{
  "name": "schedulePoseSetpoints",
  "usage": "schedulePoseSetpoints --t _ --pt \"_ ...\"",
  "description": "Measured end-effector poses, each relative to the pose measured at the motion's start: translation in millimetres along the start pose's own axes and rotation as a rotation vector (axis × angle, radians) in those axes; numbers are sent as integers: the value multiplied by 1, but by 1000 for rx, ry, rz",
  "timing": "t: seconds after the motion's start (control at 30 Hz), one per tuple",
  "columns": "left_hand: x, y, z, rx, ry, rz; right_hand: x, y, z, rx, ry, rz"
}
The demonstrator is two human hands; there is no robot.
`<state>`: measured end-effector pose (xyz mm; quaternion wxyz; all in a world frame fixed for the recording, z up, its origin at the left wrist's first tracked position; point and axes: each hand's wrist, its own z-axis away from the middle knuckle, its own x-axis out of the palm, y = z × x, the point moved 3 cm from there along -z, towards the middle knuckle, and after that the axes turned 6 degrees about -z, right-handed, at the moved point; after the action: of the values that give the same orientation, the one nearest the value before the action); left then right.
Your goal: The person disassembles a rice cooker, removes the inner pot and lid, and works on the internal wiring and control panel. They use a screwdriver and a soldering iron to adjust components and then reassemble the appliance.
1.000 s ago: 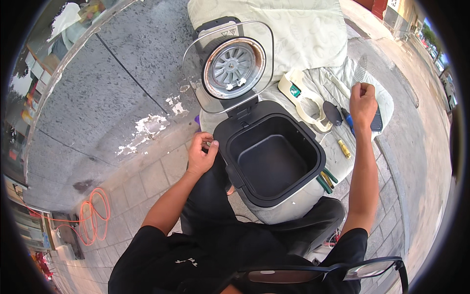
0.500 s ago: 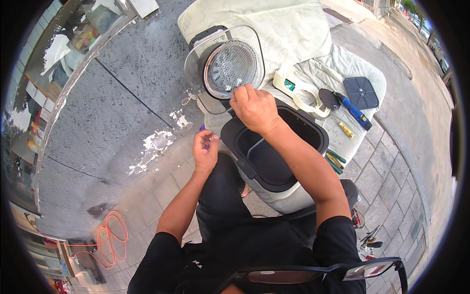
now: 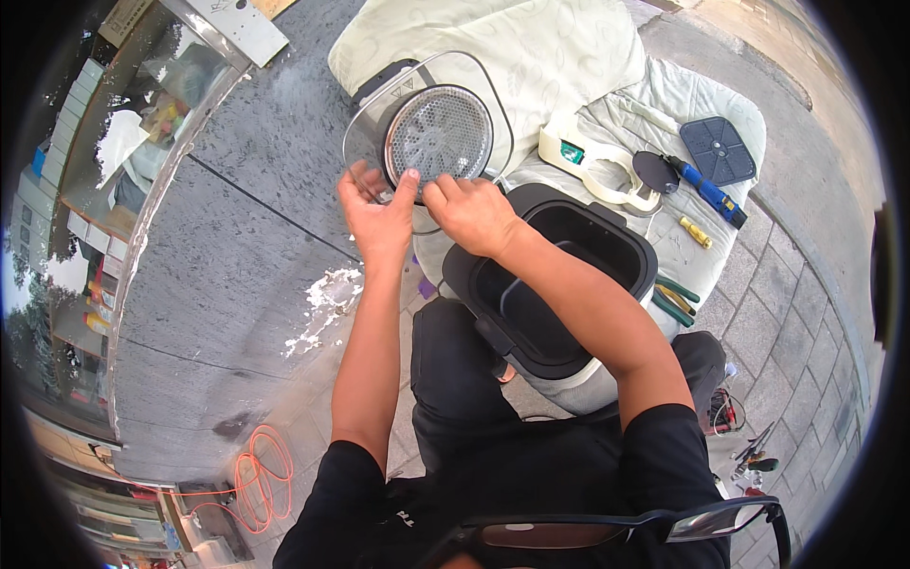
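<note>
The raised appliance lid point(image 3: 374, 90), with a clear surround, has a round perforated metal disc point(image 3: 436, 128) over its middle. My left hand point(image 3: 377, 213) grips the disc's lower left edge, thumb on the rim and fingers partly behind the clear surround. My right hand point(image 3: 466, 213) is closed at the disc's lower edge, fingertips pinching it. Below them the black appliance body point(image 3: 633, 280) stands open, partly hidden by my right forearm.
On the pale padded mat point(image 3: 654, 85) lie a cream plastic housing point(image 3: 559, 140), dark round plate point(image 3: 654, 173), blue tool point(image 3: 706, 190), square black plate point(image 3: 716, 147), yellow tool point(image 3: 694, 230) and green-handled tool point(image 3: 671, 303). An orange hose point(image 3: 256, 474) is coiled at lower left.
My right hand has carried the perforated disc from the right over to the raised lid. My left hand has moved up from beside the body onto the disc's edge.
</note>
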<state>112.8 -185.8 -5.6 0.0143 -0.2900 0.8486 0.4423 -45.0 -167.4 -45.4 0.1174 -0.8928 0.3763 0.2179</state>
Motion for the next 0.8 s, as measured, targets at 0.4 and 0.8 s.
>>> schedulePoseSetpoints --t 0.4,0.8 --pt "14 -8 -3 -101 -56 218 -8 19 -6 47 -70 -209" --pt "19 -11 3 -117 26 176 -10 99 26 945 -245 -558"
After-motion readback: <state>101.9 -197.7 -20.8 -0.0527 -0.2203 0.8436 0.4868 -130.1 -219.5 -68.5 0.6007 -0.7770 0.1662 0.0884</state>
